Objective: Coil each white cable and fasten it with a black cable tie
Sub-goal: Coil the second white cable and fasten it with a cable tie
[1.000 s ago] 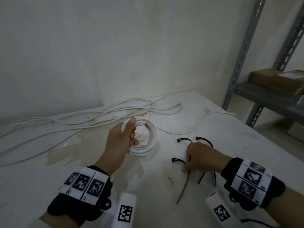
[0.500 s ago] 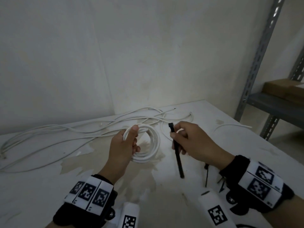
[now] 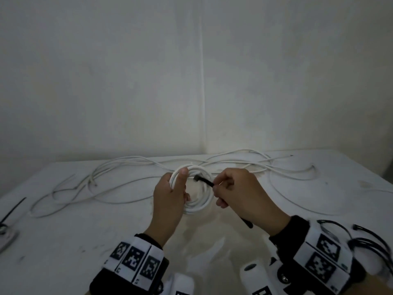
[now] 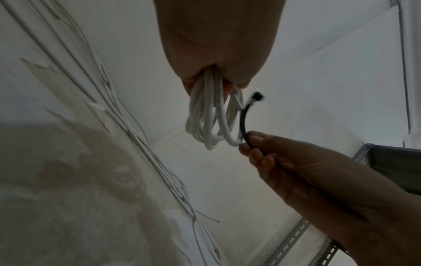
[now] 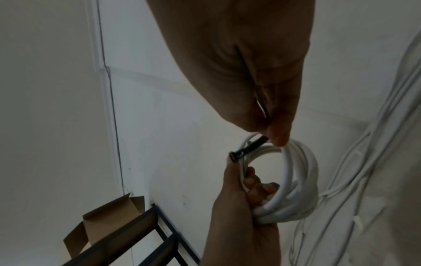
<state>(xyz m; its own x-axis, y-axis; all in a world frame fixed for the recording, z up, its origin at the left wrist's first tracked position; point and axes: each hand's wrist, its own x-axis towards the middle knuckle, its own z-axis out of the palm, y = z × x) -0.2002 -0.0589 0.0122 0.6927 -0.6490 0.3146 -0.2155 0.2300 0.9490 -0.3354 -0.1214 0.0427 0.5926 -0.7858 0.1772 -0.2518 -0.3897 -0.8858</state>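
My left hand [image 3: 170, 194] grips a coiled white cable [image 3: 202, 206] and holds it up above the white table [image 3: 63, 241]; the loops hang from the fist [image 4: 212, 122]. My right hand [image 3: 236, 192] pinches a black cable tie [image 3: 204, 181] between thumb and forefinger. The tie's square head [image 4: 257, 95] points across the coil's opening toward the left thumb [image 3: 183, 171]. In the right wrist view the tie [image 5: 247, 148] lies against the coil [image 5: 298, 181] near the left hand [image 5: 239, 207]. The tie's tail [image 3: 246, 223] sticks out below my right palm.
Several loose white cables [image 3: 127, 167] sprawl across the back of the table. A heap of spare black ties [image 3: 365, 239] lies at the right, behind my right wrist. One more black tie [image 3: 12, 209] lies at the left edge. A metal shelf frame [image 5: 127, 239] with cardboard stands nearby.
My right hand picked one tie from the heap, lifted it and brought it left to the coil, tipping it from upright to nearly level. The left hand kept holding the coil.
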